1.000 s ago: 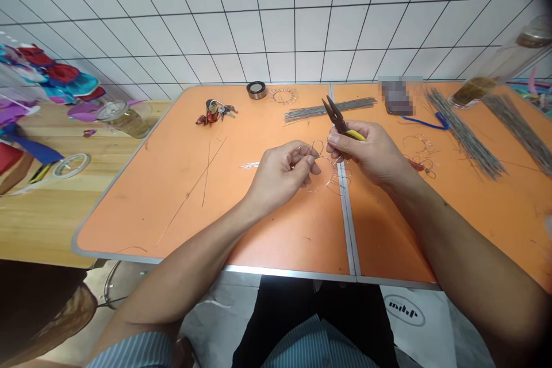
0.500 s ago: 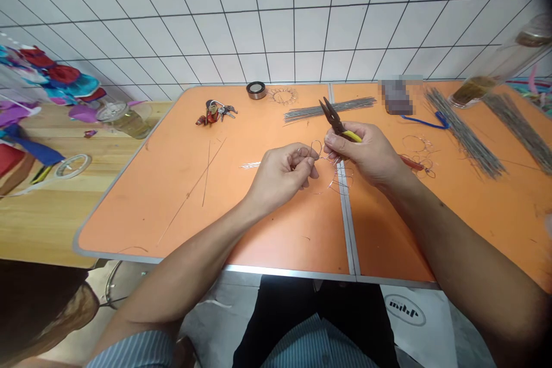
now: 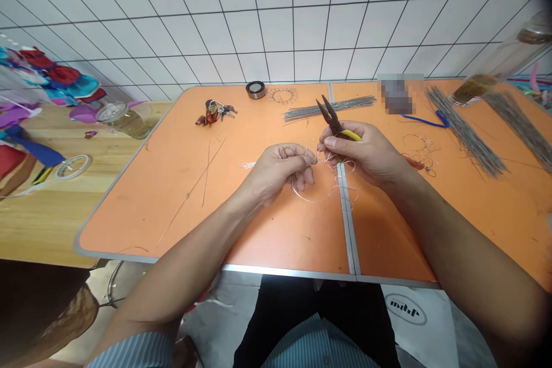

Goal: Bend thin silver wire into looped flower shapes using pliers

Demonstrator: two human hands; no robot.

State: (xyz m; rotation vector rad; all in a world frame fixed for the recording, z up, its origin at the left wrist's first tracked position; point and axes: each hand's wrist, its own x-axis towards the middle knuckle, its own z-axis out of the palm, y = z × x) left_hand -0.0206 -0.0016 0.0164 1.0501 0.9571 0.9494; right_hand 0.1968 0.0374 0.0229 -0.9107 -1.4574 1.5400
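both hands meet at a wire ring [image 3: 313, 201], pliers [image 3: 333, 122] in the right.
the left hand [image 3: 288, 171] pinches the wire between thumb and fingertips; the right hand [image 3: 364, 148] grips the pliers nose-away, probably so its fingertips are free for the wire. the ring shows between and just nearer than the hands; its thin loops by the right could snag. rods [image 3: 330, 108] lie beyond both hands, keys [image 3: 219, 112] beyond the left, loose wires [image 3: 188, 194] left of it.
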